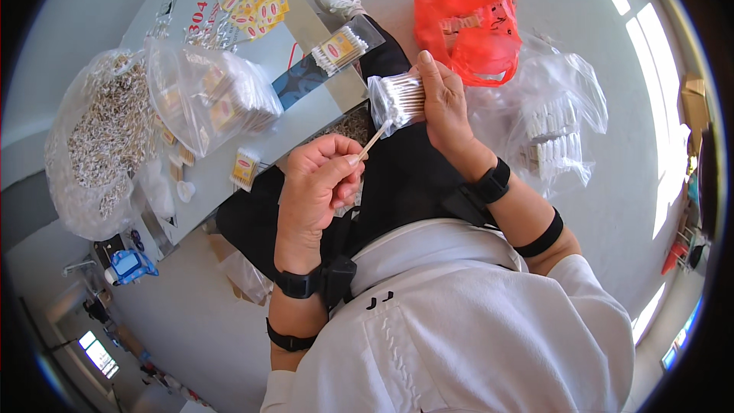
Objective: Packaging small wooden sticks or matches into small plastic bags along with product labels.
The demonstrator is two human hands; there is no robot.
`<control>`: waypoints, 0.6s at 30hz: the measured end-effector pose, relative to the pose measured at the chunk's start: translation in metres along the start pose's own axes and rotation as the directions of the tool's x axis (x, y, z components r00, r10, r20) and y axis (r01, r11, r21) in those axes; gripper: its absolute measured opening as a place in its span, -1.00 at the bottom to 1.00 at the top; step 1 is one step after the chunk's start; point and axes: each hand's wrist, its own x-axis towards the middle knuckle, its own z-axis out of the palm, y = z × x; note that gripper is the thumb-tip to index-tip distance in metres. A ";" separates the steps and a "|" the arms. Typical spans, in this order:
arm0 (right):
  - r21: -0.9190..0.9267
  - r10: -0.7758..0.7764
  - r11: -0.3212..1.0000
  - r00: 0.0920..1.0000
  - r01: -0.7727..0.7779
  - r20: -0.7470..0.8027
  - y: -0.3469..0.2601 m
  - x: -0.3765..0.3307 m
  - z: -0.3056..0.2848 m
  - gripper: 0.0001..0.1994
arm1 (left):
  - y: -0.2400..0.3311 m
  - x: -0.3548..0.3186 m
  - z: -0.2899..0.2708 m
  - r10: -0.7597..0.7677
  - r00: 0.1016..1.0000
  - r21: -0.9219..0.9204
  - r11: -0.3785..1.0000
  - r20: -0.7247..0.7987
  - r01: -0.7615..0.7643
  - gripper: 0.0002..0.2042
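Note:
My right hand (pixel 447 111) grips a small clear bag of cotton swabs (pixel 403 98) by one end, thumb extended along it. The white tips point left, toward the bag's other end. My left hand (pixel 325 180) pinches a cotton swab (pixel 372 141) between thumb and fingers; there may be more than one. Its far end meets the lower left edge of the bag. Whether it is inside or only touching, I cannot tell. Beyond the bag, a filled swab pack with a yellow label (pixel 339 50) lies at the table's edge.
On the table (pixel 267 138) at left lie a large bag of loose swabs (pixel 111 134), a bag of packed swabs (pixel 218 95), yellow label cards (pixel 256 8) and another swab pack (pixel 245 168). Beyond my right hand are a red plastic bag (pixel 466 27) and a clear bag of white-tipped bundles (pixel 552 126).

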 end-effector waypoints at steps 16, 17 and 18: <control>-0.399 -0.237 0.890 0.971 0.220 0.007 -0.003 0.000 0.008 -0.56 | 0.009 0.006 -0.013 -0.026 0.999 0.109 0.994 0.045 0.021 -0.93; -0.424 -0.247 0.877 0.969 0.227 0.009 -0.004 0.000 0.009 -0.57 | 0.010 0.006 -0.012 -0.026 0.999 0.139 0.990 0.036 0.021 -0.93; -0.448 -0.256 0.863 0.967 0.233 0.011 -0.004 -0.001 0.009 -0.58 | 0.011 0.006 -0.011 -0.026 0.999 0.139 0.990 0.036 0.021 -0.93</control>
